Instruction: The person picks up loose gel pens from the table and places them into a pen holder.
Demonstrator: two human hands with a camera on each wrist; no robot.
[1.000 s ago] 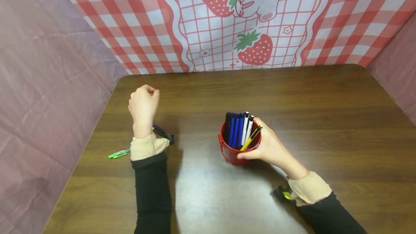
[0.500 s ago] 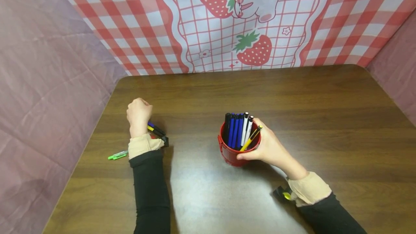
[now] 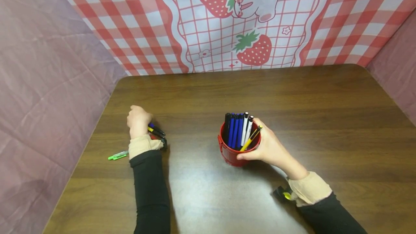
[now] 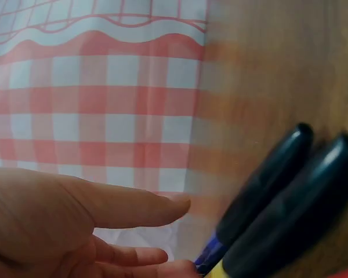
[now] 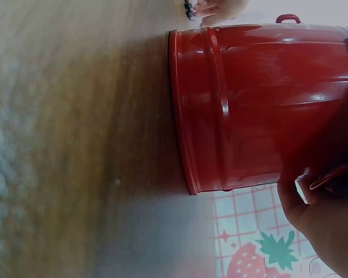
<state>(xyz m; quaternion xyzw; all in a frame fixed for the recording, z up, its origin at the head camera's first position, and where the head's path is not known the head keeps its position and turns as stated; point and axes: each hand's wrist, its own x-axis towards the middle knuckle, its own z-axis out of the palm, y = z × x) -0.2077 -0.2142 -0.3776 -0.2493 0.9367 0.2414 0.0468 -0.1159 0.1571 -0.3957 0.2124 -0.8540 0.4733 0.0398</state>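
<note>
My left hand (image 3: 138, 120) is at the left of the table, beside a blue pen (image 4: 267, 179) and a yellow pen (image 4: 296, 214), both with black ends. In the left wrist view its thumb extends straight and the fingertips are right at the pens' coloured barrels. Something red (image 3: 154, 137) shows partly behind the sleeve cuff. My right hand (image 3: 269, 145) grips a red bucket (image 5: 267, 104) around its side and rim. Blue pens (image 3: 236, 131), white pens (image 3: 246, 133), a black pen (image 3: 227, 130) and a yellow pen (image 3: 250, 140) stand in the bucket.
Green pens (image 3: 117, 155) lie left of the left cuff, partly hidden by it. The brown wooden table (image 3: 201, 96) ends at a checked strawberry-print cloth (image 3: 253, 48). A pink cloth (image 3: 58, 82) hangs along the left side.
My left hand has moved back toward me and down to the pens, and its fingers have shifted, baring more of the blue and yellow pens. The right hand and bucket have stayed put.
</note>
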